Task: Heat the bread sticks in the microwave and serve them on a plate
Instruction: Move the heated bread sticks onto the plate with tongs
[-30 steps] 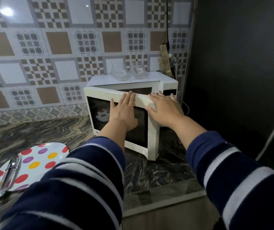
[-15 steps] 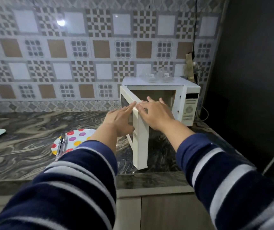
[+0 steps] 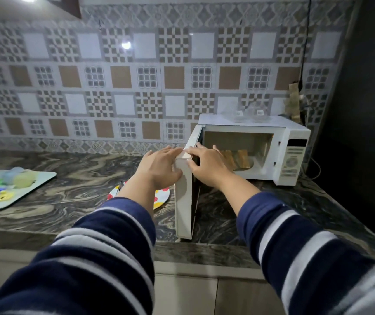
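Both hands sit on the free edge of the open microwave door: the left hand lies flat against its outer face with straight fingers, a wide grip that holds nothing, and the right hand rests on the inner side with fingers only slightly bent over the top corner, also not clamped round anything. The door stands swung out toward the person, nearly square to the microwave.

The bread sticks lie inside the cavity on the turntable, so loading is done. Whether they have been heated I cannot tell. Left, by my judgement: take them out if warm, or shut the door and run the oven first, then serve them on the dotted plate, which lies on the tabletop just left of the door, partly hidden by the left forearm, with a utensil at its rim.

The door's lower corner hangs at the tabletop's front edge. A dark wall stands close on the right; open room lies to the left, up to a tray of coloured items.
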Demonstrator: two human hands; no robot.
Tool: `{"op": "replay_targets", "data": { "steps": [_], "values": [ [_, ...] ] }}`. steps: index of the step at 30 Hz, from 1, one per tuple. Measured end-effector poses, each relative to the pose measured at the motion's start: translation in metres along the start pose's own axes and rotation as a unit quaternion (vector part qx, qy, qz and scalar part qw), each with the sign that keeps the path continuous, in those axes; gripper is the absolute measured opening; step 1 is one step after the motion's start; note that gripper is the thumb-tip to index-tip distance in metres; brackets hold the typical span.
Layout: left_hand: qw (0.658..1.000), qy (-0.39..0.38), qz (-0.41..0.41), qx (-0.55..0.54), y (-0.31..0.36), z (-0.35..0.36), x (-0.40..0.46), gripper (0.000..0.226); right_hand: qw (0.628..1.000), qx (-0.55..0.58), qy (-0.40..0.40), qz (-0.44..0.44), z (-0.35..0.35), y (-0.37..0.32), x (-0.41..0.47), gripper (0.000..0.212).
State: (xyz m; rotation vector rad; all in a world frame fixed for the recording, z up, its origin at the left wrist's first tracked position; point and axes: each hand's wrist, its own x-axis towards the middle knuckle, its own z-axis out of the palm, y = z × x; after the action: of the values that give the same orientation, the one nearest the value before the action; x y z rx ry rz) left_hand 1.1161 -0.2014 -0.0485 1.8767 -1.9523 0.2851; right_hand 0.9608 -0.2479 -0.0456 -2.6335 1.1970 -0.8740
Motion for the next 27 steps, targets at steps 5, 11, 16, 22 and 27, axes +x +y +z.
{"op": "replay_targets", "data": {
  "steps": [5, 11, 16, 22, 27],
  "values": [
    [0.999, 0.044, 0.003, -0.007, 0.012, -0.023, 0.033, 0.049, 0.997, 0.019, 0.015, 0.069, -0.008, 0.03, 0.006, 0.046],
    [1.0, -0.018, 0.01, 0.002, 0.06, -0.025, 0.088, 0.046, 0.978, -0.089, -0.027, 0.187, -0.041, 0.092, 0.011, 0.051],
    [0.998, -0.055, 0.021, -0.015, 0.102, 0.005, 0.135, 0.046, 0.968, -0.112, -0.018, 0.223, -0.069, 0.15, 0.012, 0.05],
    [0.995, -0.083, -0.025, -0.057, 0.121, 0.068, 0.191, 0.044, 0.967, -0.081, -0.022, 0.24, -0.072, 0.229, 0.027, 0.049],
    [0.989, -0.098, -0.071, -0.082, 0.124, 0.123, 0.228, 0.039, 0.97, -0.049, -0.053, 0.232, -0.049, 0.291, 0.058, 0.047]
  ]
}}
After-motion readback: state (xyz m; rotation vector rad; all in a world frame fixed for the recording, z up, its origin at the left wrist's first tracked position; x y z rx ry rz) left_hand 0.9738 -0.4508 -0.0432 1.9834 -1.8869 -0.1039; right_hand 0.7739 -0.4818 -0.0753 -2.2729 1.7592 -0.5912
